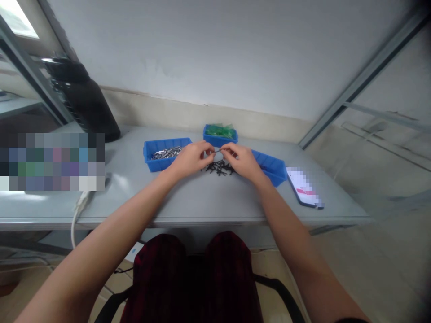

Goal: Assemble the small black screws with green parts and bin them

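Note:
My left hand [192, 159] and my right hand [245, 163] meet above the table with fingertips pinched. Between them runs a small thin dark piece [217, 151], gripped at either end; its exact kind is too small to make out. Just below the fingers lies a loose pile of small black parts [219, 168], partly covered by my hands. A blue bin [155, 166] of thin silvery metal pieces [165, 153] stands beside my left hand. Behind both hands is a smaller blue bin [220, 142] with green pieces [220, 131]. Another blue bin [274, 168] sits behind my right wrist, its contents mostly hidden.
A phone [303, 186] with a lit screen lies at the right of the grey table [208, 206]. A tall black bottle [82, 98] stands at the back left, near a blurred-out area and a white cable [74, 224]. A wall [208, 58] closes off the back.

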`<state>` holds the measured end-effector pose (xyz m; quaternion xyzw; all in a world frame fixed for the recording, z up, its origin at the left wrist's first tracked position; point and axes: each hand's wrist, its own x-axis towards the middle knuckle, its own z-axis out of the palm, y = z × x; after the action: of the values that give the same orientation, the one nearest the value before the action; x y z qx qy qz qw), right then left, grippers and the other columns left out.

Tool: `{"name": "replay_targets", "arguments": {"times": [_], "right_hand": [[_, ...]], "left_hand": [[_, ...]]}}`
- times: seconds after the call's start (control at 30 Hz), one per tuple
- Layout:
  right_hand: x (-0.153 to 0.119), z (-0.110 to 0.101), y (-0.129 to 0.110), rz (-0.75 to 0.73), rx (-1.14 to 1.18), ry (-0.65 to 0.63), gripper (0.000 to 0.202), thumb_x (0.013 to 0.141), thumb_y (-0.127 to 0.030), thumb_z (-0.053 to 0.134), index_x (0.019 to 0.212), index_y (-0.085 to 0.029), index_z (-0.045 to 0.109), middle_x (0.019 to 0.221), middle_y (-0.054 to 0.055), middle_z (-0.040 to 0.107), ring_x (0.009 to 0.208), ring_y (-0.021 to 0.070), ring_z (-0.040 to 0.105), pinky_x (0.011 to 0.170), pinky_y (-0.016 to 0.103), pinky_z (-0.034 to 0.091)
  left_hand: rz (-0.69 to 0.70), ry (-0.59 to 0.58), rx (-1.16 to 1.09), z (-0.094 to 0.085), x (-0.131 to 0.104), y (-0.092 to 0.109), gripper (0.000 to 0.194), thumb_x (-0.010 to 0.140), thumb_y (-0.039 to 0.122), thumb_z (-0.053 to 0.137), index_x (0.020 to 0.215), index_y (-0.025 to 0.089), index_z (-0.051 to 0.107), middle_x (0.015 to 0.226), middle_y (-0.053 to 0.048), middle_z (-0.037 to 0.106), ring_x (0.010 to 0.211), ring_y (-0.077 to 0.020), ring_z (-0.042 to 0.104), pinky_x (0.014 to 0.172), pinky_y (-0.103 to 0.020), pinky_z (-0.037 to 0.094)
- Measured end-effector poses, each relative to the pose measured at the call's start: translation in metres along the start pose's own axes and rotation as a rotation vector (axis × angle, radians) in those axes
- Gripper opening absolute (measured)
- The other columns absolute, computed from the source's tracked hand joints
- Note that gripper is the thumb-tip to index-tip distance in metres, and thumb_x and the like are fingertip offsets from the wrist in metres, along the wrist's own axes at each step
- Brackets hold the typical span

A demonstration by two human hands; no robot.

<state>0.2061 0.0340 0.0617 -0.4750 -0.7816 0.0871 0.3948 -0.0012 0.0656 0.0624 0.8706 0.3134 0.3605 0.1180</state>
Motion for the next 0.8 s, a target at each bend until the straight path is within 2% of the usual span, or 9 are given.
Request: {"name": "replay_targets", "arguments": {"times": [0.8], "right_hand": [[-0.0003, -0.0009, 0.0004, 0.007, -0.010, -0.014, 0.023, 0.093, -0.037, 0.052, 0.094, -0.022, 0.069, 0.084, 0.003, 0.072, 0.072, 0.0181, 0.062, 0.070, 0.030, 0.045]], "left_hand": [[0.005, -0.035, 0.021, 0.0007, 0.0003, -0.0012, 0.020, 0.089, 0.027, 0.052, 0.093, 0.017, 0.069, 0.085, -0.005, 0.068, 0.070, -0.0143, 0.058, 0.067, -0.027, 0.043]]}}
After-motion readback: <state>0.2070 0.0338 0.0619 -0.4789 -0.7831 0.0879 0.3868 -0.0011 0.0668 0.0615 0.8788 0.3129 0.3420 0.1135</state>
